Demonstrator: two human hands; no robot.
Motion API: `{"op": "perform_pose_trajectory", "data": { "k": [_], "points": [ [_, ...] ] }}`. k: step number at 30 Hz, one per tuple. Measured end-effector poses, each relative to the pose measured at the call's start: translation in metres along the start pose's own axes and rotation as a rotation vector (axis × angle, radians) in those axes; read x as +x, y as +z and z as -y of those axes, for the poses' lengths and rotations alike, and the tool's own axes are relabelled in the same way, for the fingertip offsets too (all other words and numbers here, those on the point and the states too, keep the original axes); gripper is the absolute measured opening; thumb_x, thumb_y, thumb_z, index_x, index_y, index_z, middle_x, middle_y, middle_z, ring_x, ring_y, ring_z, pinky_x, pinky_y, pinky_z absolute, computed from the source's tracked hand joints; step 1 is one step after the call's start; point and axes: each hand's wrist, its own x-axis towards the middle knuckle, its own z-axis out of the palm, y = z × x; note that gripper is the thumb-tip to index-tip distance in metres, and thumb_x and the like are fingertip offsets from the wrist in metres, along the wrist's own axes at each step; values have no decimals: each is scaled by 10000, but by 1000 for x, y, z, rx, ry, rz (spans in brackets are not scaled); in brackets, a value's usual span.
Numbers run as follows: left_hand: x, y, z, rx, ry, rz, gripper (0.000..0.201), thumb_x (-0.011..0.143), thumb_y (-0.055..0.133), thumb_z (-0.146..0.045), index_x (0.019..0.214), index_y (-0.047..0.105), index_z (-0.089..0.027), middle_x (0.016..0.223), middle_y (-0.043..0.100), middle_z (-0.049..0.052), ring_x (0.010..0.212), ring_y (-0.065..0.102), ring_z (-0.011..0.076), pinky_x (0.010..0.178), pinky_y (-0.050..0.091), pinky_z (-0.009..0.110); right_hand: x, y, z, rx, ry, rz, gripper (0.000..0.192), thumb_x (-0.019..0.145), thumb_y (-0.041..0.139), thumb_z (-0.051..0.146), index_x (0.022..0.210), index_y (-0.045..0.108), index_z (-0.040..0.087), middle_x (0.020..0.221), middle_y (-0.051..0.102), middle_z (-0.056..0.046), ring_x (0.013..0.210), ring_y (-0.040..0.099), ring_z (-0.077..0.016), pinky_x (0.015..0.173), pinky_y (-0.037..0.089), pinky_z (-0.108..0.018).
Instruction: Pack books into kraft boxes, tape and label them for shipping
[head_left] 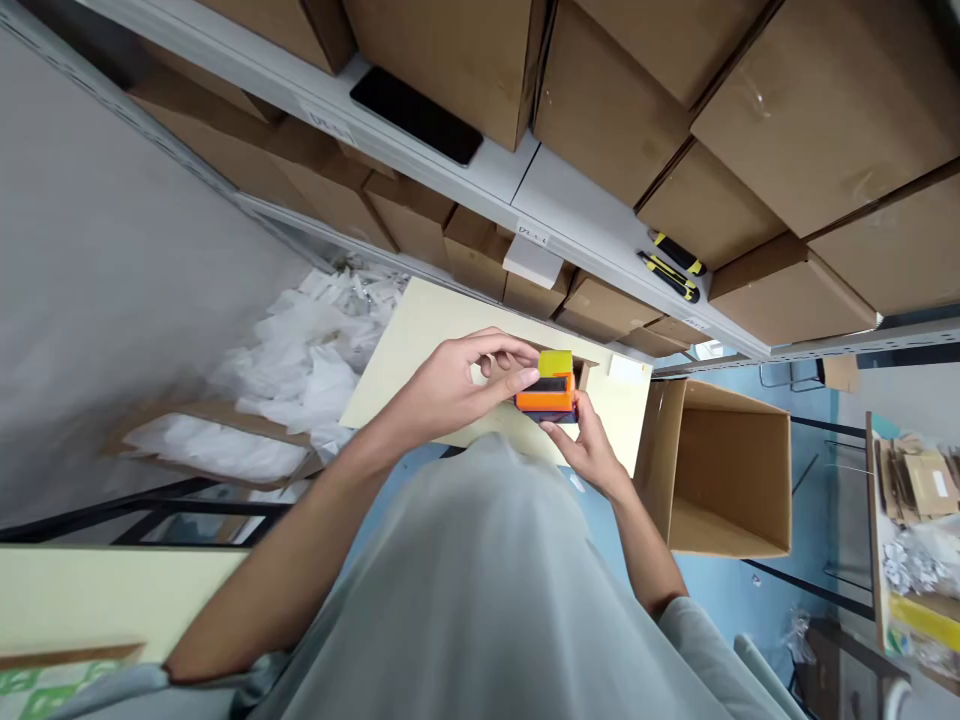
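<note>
Both hands are together in front of me at a small orange tape dispenser (536, 399) with a dark lower part and a yellow-green roll at its far side. My right hand (589, 450) grips it from the right, its thumb below and its fingers partly hidden behind the dispenser. At the left end, my left hand (480, 385) is closed, with thumb and fingertips drawn together against the dispenser's edge. Beneath them lies a pale yellow tabletop (397, 370), and part of a brown cardboard piece (583, 375) shows behind the dispenser.
Shelves packed with cardboard boxes (615, 110) run along the far side. A phone (416, 115) and yellow-black utility knives (675, 265) rest on the shelf edge. To the right stands an open carton (731, 470); white packing material (300, 350) is heaped at left.
</note>
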Motion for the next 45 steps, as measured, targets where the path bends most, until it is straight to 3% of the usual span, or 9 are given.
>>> {"op": "perform_pose_trajectory", "data": {
  "k": [4, 11, 15, 19, 23, 27, 32, 40, 45],
  "points": [
    [-9, 7, 3, 25, 9, -6, 217, 959, 747, -440, 919, 838, -247, 923, 795, 41, 809, 672, 182, 750, 562, 302, -7, -11, 0, -129, -18, 73, 463, 1080, 660, 555, 1402, 533, 247, 1292, 723, -146, 1122, 715, -307, 1008, 601, -475],
    [-40, 35, 19, 119, 120, -287, 203, 1025, 689, -330, 896, 832, -267, 916, 811, 40, 893, 720, 207, 882, 604, 346, -17, -31, 15, -350, -62, 276, 407, 1102, 585, 602, 1259, 548, 229, 1059, 718, -109, 919, 676, -285, 837, 575, -414],
    [-57, 39, 26, 72, -17, -387, 180, 1021, 708, -321, 895, 829, -277, 919, 811, 14, 883, 741, 188, 857, 615, 317, -22, -60, 34, -505, -19, 450, 384, 1126, 531, 611, 1187, 556, 233, 929, 680, -70, 795, 632, -251, 739, 516, -361],
    [-60, 21, 36, -23, -220, -617, 133, 955, 789, -366, 868, 824, -270, 923, 799, 2, 839, 745, 172, 787, 631, 299, -13, -93, 55, -571, 131, 623, 378, 1140, 520, 600, 1220, 563, 233, 828, 657, -17, 651, 577, -203, 636, 437, -313],
    [-53, 20, 70, -418, -479, -631, 262, 810, 903, -480, 843, 807, -239, 801, 738, 0, 774, 730, 184, 825, 707, 387, 28, -116, 71, -613, 177, 752, 415, 1127, 557, 595, 1285, 599, 213, 828, 695, -22, 616, 576, -189, 608, 412, -307],
    [-47, 54, 114, -785, -644, -613, 402, 696, 982, -529, 849, 789, -211, 810, 718, 13, 807, 713, 173, 955, 704, 443, 92, -132, 75, -673, 228, 845, 472, 1089, 606, 613, 1311, 635, 198, 899, 744, -47, 688, 637, -210, 638, 454, -311],
    [-31, 86, 147, -991, -677, -665, 437, 702, 991, -534, 888, 770, -206, 865, 717, 22, 833, 693, 151, 989, 664, 425, 161, -137, 61, -594, 348, 929, 544, 1025, 672, 656, 1302, 679, 187, 1008, 766, -64, 826, 686, -239, 708, 541, -339],
    [-8, 74, 170, -1097, -638, -691, 463, 709, 996, -547, 921, 758, -210, 869, 714, -2, 811, 670, 122, 1025, 639, 433, 213, -116, 12, -260, 680, 1033, 580, 878, 874, 657, 1166, 727, 176, 1005, 817, -63, 904, 768, -224, 812, 634, -343],
    [-4, 68, 168, -1104, -688, -629, 462, 711, 992, -541, 919, 756, -202, 882, 726, -2, 803, 693, 121, 995, 646, 415, 222, -125, 28, -224, 662, 977, 570, 905, 877, 628, 1204, 737, 164, 1013, 801, -71, 892, 748, -206, 808, 630, -331]
  ]
}}
